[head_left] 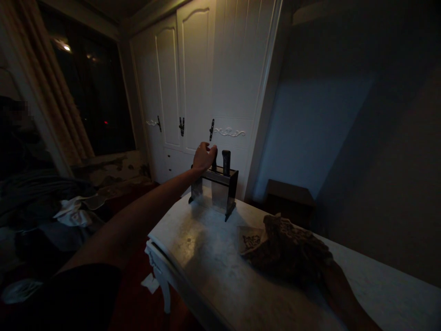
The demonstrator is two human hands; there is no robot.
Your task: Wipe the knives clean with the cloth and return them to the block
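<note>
Left hand outstretched, fingers curled around dark handle standing in knife block at tabletop far end. Right hand lies under patterned cloth; fingers' state cannot tell.

1. The pale marble-topped desk is bare between the dark knife block with black handles and the dark patterned cloth.
2. The block occupies the far desk corner, near the white panelled wardrobe.
3. The cloth and a small printed paper block the right side.
</note>
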